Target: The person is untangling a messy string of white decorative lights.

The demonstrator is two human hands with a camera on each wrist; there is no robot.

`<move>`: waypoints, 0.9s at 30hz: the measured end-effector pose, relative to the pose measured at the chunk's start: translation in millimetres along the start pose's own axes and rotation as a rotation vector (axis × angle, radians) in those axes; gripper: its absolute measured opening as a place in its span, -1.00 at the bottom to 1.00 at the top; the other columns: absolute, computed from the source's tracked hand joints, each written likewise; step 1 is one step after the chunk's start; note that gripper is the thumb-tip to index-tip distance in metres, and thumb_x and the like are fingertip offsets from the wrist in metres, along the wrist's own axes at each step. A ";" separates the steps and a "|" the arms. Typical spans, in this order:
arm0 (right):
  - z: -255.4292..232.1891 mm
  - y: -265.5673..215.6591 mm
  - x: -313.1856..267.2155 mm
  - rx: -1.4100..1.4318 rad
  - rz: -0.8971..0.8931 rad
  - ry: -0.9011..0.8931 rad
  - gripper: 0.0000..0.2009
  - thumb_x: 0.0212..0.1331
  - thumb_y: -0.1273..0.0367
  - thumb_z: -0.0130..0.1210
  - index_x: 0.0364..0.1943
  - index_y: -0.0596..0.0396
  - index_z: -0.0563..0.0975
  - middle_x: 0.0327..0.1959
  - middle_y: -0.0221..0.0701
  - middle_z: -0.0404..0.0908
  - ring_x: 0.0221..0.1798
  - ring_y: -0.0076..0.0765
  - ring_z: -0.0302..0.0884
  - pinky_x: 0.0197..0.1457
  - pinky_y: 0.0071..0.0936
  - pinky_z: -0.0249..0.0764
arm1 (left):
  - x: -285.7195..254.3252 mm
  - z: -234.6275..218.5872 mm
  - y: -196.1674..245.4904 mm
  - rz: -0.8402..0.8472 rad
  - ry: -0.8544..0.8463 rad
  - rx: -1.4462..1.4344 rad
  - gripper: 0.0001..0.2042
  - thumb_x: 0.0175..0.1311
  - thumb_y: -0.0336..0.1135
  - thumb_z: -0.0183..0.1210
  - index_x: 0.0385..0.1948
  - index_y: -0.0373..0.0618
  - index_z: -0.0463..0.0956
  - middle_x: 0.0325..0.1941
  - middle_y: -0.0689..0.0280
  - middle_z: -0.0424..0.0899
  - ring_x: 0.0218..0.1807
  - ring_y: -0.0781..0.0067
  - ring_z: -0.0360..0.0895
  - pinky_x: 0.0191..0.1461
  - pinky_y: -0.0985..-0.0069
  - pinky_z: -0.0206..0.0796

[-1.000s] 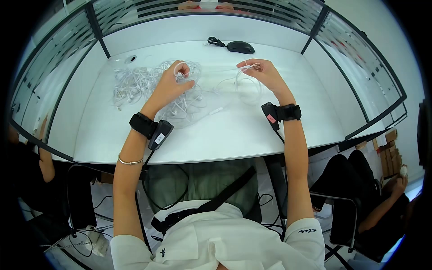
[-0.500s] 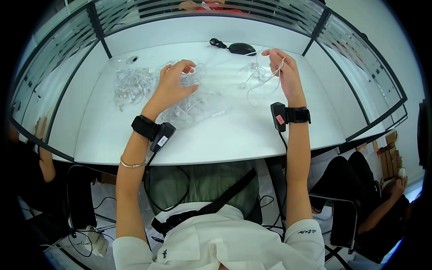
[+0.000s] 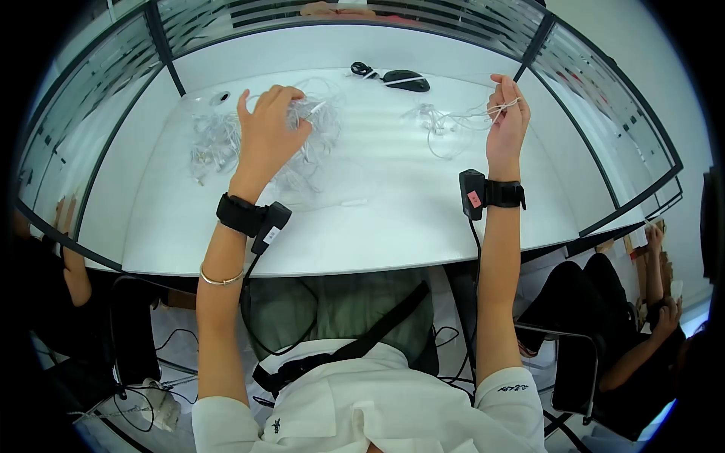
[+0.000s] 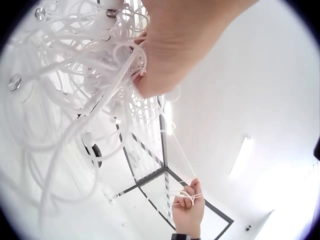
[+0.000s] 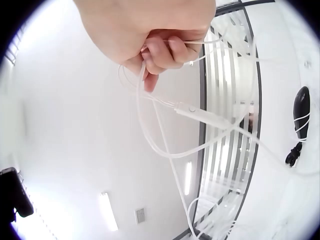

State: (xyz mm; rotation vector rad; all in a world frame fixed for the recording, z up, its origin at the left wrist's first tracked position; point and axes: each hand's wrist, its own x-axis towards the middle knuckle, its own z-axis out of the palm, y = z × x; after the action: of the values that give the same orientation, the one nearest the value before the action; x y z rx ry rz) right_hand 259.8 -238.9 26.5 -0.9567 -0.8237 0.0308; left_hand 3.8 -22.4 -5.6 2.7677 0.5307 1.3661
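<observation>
My left hand (image 3: 264,136) is over a tangled pile of white earphone cords (image 3: 215,147), its thumb and fingers curled round a clump of them (image 3: 323,119). In the left wrist view the tangle (image 4: 95,60) bunches at the fingers, the fingertips partly hidden by the palm. Off to the right, my right hand (image 3: 507,124) is raised and grips looped white earphone cords (image 3: 457,119) in curled fingers. An inline button control (image 5: 200,115) dangles under that hand in the right wrist view. A thin cord runs from the tangle to the right hand in the left wrist view.
A black mouse (image 3: 396,76) with its cable bundled lies at the back of the white desk (image 3: 377,234), overlapped by a white cord. Low partitions (image 3: 596,143) wall the desk at the back and sides. Seated people are beyond on both sides.
My right hand has moved right and away, drawing cords out from the pile. My left hand has shifted left and closed round the clump. A cord now crosses the mouse.
</observation>
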 end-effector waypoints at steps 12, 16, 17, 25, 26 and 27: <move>15.8 -6.3 -7.4 -0.110 -0.073 -0.058 -0.70 0.35 0.26 -0.02 -0.22 0.30 0.53 -0.64 -0.69 0.09 -0.58 -0.78 -0.06 -0.52 -0.69 -0.15 | 7.5 -10.5 -8.3 -0.111 0.221 0.282 -0.72 -0.01 -0.40 0.18 -0.19 0.07 0.48 -0.15 0.47 0.48 0.00 0.48 0.44 0.37 0.07 -0.23; 15.0 -3.1 -7.4 -0.198 0.038 -0.223 -0.70 0.33 0.23 -0.02 -0.26 0.23 0.56 -0.63 -0.67 0.18 -0.57 -0.77 0.02 -0.51 -0.70 -0.09 | -2.1 -1.2 -24.3 -0.138 0.173 0.223 -0.74 -0.01 -0.33 0.23 -0.22 0.03 0.49 -0.24 0.43 0.45 -0.05 0.46 0.41 0.28 0.12 -0.17; 13.6 0.3 -6.6 -0.213 0.068 -0.253 -0.70 0.33 0.22 -0.01 -0.27 0.21 0.57 -0.62 -0.67 0.22 -0.57 -0.76 0.06 -0.51 -0.69 -0.07 | -4.9 2.3 -25.7 -0.135 0.082 0.184 -0.74 -0.01 -0.31 0.25 -0.23 0.03 0.49 -0.25 0.43 0.46 -0.05 0.46 0.41 0.28 0.13 -0.17; 8.9 22.2 -11.6 -0.486 0.455 -0.538 -0.67 0.23 0.10 -0.02 -0.31 0.07 0.59 -0.58 -0.52 0.47 -0.63 -0.68 0.24 -0.53 -0.69 0.12 | -10.0 2.0 -11.9 -0.002 -0.257 -0.215 -0.76 0.02 -0.29 0.23 -0.23 0.05 0.53 -0.27 0.44 0.59 -0.06 0.50 0.46 0.29 0.21 -0.17; 9.5 21.2 -11.5 -0.552 0.470 -0.575 -0.67 0.23 0.11 -0.03 -0.31 0.08 0.59 -0.59 -0.52 0.47 -0.65 -0.69 0.21 -0.55 -0.70 0.09 | -10.3 2.2 -12.9 -0.018 -0.293 -0.266 -0.76 0.02 -0.31 0.22 -0.22 0.05 0.53 -0.26 0.45 0.60 -0.06 0.50 0.46 0.30 0.21 -0.17; 11.9 19.4 -11.8 -0.617 0.485 -0.613 -0.68 0.24 0.12 -0.03 -0.30 0.08 0.59 -0.60 -0.53 0.46 -0.67 -0.71 0.18 -0.58 -0.70 0.05 | -9.5 2.3 -15.8 -0.059 -0.305 -0.297 -0.76 0.02 -0.34 0.20 -0.21 0.05 0.53 -0.26 0.45 0.60 -0.07 0.50 0.46 0.29 0.22 -0.16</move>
State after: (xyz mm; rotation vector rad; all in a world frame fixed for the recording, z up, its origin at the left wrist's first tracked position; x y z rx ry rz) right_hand 250.1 -223.2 8.7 -1.7648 -1.1710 0.5362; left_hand -4.4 -10.1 -16.8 2.6191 0.3588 0.8999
